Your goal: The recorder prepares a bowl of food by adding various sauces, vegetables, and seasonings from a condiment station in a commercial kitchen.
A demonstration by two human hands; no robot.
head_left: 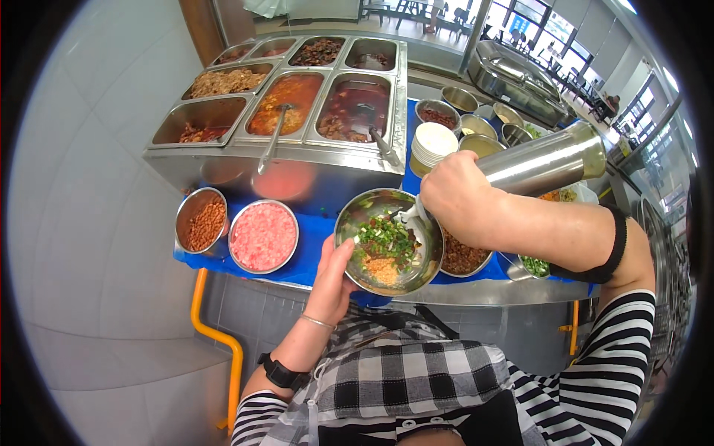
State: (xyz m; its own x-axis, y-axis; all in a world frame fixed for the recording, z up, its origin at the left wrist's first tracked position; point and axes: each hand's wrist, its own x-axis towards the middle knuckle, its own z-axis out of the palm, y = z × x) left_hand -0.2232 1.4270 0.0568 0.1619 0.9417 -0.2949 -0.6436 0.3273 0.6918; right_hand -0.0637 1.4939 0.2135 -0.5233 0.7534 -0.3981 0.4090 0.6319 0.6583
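My left hand (pixel 333 267) grips the left rim of a steel mixing bowl (pixel 430 253) that is tilted toward me. Inside lie chopped green onion (pixel 390 236), dark sauce-like bits and a pale tan minced heap (pixel 381 270), perhaps garlic or crushed nuts. Over the bowl's right rim, my right hand (pixel 457 195) is closed round a pale spoon-like utensil (pixel 410 213) whose tip reaches into the bowl; my fingers hide most of it. A tall steel cylinder (pixel 547 165) appears just beyond that hand; whether they touch I cannot tell.
Steel food pans (pixel 245 141) with sauces and two ladles (pixel 277 137) stand at the back left. Peanuts (pixel 204 227) and pink diced food (pixel 262 236) fill bowls at left. Stacked white bowls (pixel 435 145), several steel bowls and a chafing dish (pixel 513 78) stand at the back right.
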